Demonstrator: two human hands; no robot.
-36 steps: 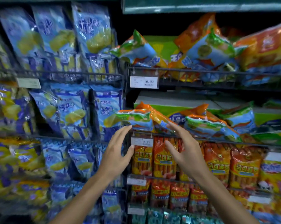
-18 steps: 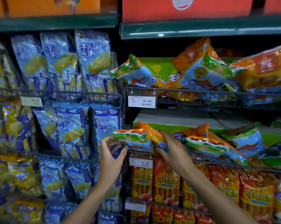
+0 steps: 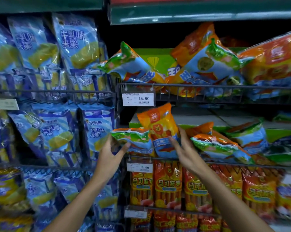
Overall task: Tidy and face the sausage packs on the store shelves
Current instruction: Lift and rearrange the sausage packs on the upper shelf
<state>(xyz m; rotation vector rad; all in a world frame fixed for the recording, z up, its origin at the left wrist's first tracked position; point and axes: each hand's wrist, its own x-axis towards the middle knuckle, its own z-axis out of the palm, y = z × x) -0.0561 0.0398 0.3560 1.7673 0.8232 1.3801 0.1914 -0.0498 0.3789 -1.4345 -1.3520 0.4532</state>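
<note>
Since a moment ago I've tipped the orange pack [image 3: 159, 129] upright on the wire shelf [image 3: 208, 162]. My right hand [image 3: 183, 148] braces its face, fingers spread; my left hand [image 3: 111, 151] pinches the green pack [image 3: 133, 136], lying lengthwise just left. Pack bottoms are hidden behind the rail.

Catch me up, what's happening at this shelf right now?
A person is facing sausage packs on the middle wire shelf. The left hand grips a lying green-and-blue plastic pack at its end. The right hand rests open fingers against an upright orange-and-blue plastic pack with a lion picture, label facing out. Packs further right lie jumbled, not yet straightened.
</note>
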